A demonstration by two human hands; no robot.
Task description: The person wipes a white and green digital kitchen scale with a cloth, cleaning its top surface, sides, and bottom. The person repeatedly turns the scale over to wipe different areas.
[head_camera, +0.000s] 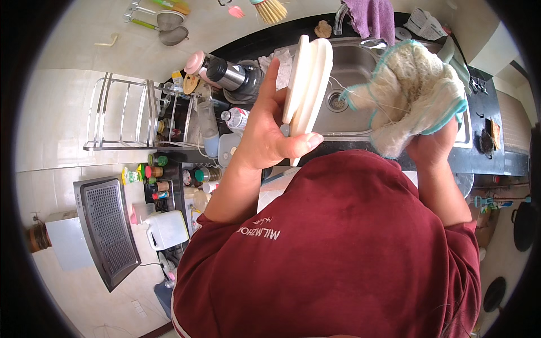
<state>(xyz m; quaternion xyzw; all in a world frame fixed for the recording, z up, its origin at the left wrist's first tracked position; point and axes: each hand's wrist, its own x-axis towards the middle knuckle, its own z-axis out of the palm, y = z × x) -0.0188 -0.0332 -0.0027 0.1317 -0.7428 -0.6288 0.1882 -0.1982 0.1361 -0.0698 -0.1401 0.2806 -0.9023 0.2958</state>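
Observation:
In my left hand are white plastic lids, seen edge-on and pressed together, with the thumb on the near side and the fingers behind. They are held up at the left edge of the steel sink. My right hand grips a bunched cream dishcloth with teal edging from below. Loose threads trail from the cloth towards the lids. Cloth and lids are apart. The cloth hides most of that hand's fingers and the sink's right part.
A tap and a purple towel are behind the sink. Left of it stand a steel-bodied flask, a plastic bottle and a white container. A metal rack stands further left. Strainers hang on the wall.

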